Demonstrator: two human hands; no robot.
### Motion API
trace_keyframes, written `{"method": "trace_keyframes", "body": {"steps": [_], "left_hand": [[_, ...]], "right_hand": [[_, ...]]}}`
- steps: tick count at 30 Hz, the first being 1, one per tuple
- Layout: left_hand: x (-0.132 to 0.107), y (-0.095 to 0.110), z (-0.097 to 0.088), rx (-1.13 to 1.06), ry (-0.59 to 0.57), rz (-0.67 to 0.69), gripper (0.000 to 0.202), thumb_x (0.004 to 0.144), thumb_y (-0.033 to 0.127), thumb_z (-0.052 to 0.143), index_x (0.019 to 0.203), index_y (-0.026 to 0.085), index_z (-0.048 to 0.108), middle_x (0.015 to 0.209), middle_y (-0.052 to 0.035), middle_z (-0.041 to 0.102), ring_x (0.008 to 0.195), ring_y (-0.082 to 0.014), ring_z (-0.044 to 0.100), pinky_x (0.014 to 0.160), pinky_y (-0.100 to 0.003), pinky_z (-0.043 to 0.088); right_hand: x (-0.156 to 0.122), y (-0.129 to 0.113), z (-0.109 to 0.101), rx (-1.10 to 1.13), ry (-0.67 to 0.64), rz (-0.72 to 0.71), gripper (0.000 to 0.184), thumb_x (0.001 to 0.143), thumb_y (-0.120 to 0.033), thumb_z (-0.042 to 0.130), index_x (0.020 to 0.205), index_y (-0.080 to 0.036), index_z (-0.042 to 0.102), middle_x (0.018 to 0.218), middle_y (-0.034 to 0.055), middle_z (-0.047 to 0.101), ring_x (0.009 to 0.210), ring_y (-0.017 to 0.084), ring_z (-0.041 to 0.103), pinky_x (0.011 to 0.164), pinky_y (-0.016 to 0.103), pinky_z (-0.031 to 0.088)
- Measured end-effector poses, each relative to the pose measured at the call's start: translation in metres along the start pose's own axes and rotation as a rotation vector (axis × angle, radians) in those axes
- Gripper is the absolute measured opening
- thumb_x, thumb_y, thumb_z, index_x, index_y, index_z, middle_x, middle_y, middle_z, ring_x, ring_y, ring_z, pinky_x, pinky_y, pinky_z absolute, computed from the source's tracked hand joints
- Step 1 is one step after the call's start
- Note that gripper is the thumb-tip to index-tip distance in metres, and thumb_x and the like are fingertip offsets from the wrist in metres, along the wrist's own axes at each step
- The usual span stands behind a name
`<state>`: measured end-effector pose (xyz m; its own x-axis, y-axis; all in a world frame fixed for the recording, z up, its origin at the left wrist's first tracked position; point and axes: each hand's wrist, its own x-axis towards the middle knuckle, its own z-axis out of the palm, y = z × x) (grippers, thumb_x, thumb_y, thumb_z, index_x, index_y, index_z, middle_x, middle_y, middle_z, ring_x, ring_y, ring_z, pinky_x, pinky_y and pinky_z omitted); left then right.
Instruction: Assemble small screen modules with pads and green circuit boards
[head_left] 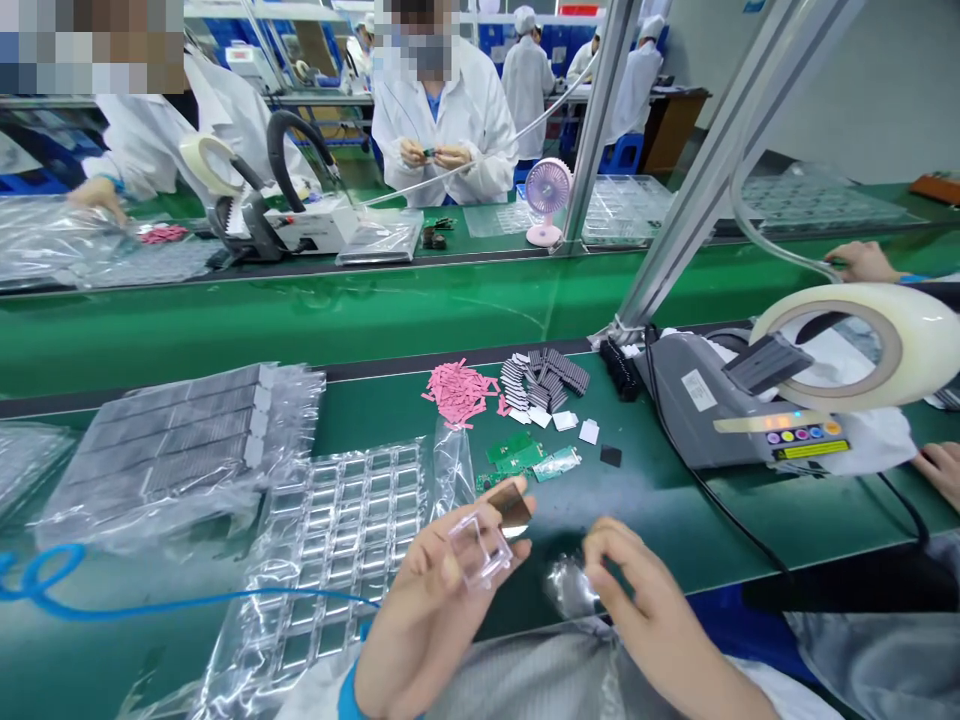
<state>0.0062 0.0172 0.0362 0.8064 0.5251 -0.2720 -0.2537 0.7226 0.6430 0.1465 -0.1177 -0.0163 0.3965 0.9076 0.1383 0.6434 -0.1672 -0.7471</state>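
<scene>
My left hand (427,590) is closed on a small clear plastic case (480,548), with a thin brownish plate (514,508) pinched at its fingertips above the case. My right hand (637,590) has its fingers curled and pinches a crumpled bit of clear film (568,588) near the table's front edge. Just beyond the hands lie green circuit boards (517,455), a small black square (610,456) and white pads (589,431). A clear blister tray (352,520) of small parts lies to the left of my left hand.
Pink strips (457,392) and dark finned parts (544,378) are piled further back. A tape dispenser machine (735,410) with a large tape roll (900,345) stands at right, bagged grey trays (180,440) at left. Another person's hand (941,470) rests at the right edge. People in white coats work across the green belt (375,320).
</scene>
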Motion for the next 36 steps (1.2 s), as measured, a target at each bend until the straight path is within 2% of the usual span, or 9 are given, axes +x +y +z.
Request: {"method": "trace_keyframes", "body": {"steps": [5, 8, 11, 14, 17, 21, 23, 29, 36], "left_hand": [[-0.003, 0.003, 0.0, -0.001, -0.063, -0.056, 0.028, 0.068, 0.042, 0.072, 0.086, 0.02, 0.072, 0.129, -0.0084, 0.058, 0.12, -0.0307, 0.05, 0.097, -0.041, 0.043], [-0.006, 0.003, 0.006, 0.004, -0.123, -0.118, 0.028, 0.063, 0.038, 0.076, 0.084, 0.02, 0.073, 0.128, -0.0073, 0.057, 0.121, -0.0298, 0.05, 0.102, -0.042, 0.039], [-0.008, 0.003, 0.012, 0.029, -0.158, -0.16, 0.03, 0.061, 0.037, 0.078, 0.086, 0.02, 0.073, 0.125, -0.0063, 0.057, 0.116, -0.0271, 0.053, 0.102, -0.04, 0.04], [-0.01, 0.003, 0.017, 0.09, -0.191, -0.162, 0.028, 0.061, 0.036, 0.078, 0.085, 0.023, 0.074, 0.118, -0.0048, 0.059, 0.105, -0.0236, 0.057, 0.099, -0.04, 0.04], [-0.011, 0.002, 0.019, 0.184, -0.183, -0.134, 0.03, 0.061, 0.037, 0.078, 0.088, 0.026, 0.074, 0.119, -0.0042, 0.057, 0.113, -0.0256, 0.051, 0.102, -0.04, 0.035], [-0.009, 0.002, 0.02, 0.228, -0.202, -0.123, 0.031, 0.061, 0.039, 0.078, 0.086, 0.023, 0.073, 0.117, -0.0055, 0.058, 0.111, -0.0242, 0.052, 0.101, -0.038, 0.035], [-0.007, 0.003, 0.018, 0.137, -0.217, -0.144, 0.029, 0.062, 0.037, 0.077, 0.086, 0.02, 0.073, 0.117, -0.0064, 0.06, 0.111, -0.0238, 0.054, 0.1, -0.036, 0.037], [0.001, -0.003, 0.016, -0.195, -0.403, -0.25, 0.028, 0.064, 0.04, 0.075, 0.085, 0.021, 0.074, 0.109, -0.0033, 0.07, 0.122, -0.0296, 0.051, 0.101, -0.041, 0.037], [-0.001, -0.015, 0.015, -0.188, -0.386, -0.216, 0.022, 0.063, 0.04, 0.076, 0.08, 0.025, 0.075, 0.109, -0.0025, 0.072, 0.114, -0.0264, 0.058, 0.09, -0.035, 0.046]], "right_hand": [[0.006, 0.029, 0.014, -0.108, 0.019, -0.033, 0.015, 0.083, -0.009, 0.042, 0.078, -0.02, 0.051, 0.078, 0.0037, 0.055, 0.074, 0.02, 0.052, 0.07, 0.035, 0.044], [0.016, 0.009, -0.018, -0.062, 0.019, -0.113, 0.016, 0.085, -0.016, 0.047, 0.101, -0.021, 0.048, 0.099, 0.0065, 0.057, 0.092, 0.019, 0.054, 0.074, 0.031, 0.047], [0.029, -0.026, -0.051, -0.135, -0.013, -0.362, 0.04, 0.085, -0.031, 0.057, 0.121, -0.019, 0.043, 0.114, 0.0094, 0.056, 0.106, 0.022, 0.051, 0.087, 0.036, 0.044], [0.038, -0.053, -0.06, -0.275, 0.077, -0.576, 0.024, 0.087, -0.029, 0.055, 0.11, -0.02, 0.055, 0.11, 0.0069, 0.062, 0.104, 0.024, 0.052, 0.098, 0.046, 0.032], [0.041, -0.062, -0.053, -0.299, 0.187, -0.579, 0.014, 0.09, -0.02, 0.049, 0.092, -0.023, 0.063, 0.102, 0.0028, 0.067, 0.101, 0.023, 0.055, 0.101, 0.052, 0.025], [0.042, -0.053, -0.051, -0.26, 0.151, -0.563, 0.012, 0.091, -0.024, 0.051, 0.091, -0.023, 0.062, 0.086, -0.0033, 0.069, 0.096, 0.021, 0.058, 0.106, 0.053, 0.012], [0.043, -0.044, -0.052, -0.09, 0.106, -0.512, 0.013, 0.089, -0.035, 0.056, 0.098, -0.025, 0.06, 0.089, -0.0031, 0.07, 0.097, 0.02, 0.059, 0.108, 0.052, 0.012], [0.042, -0.028, -0.032, 0.967, -0.121, -0.226, 0.036, 0.075, -0.053, 0.068, 0.1, -0.031, 0.053, 0.097, 0.0005, 0.07, 0.104, 0.019, 0.061, 0.092, 0.042, 0.048], [0.035, -0.031, -0.006, 1.124, -0.135, -0.177, 0.04, 0.07, -0.055, 0.071, 0.096, -0.031, 0.052, 0.097, 0.002, 0.07, 0.107, 0.02, 0.06, 0.089, 0.042, 0.05]]}}
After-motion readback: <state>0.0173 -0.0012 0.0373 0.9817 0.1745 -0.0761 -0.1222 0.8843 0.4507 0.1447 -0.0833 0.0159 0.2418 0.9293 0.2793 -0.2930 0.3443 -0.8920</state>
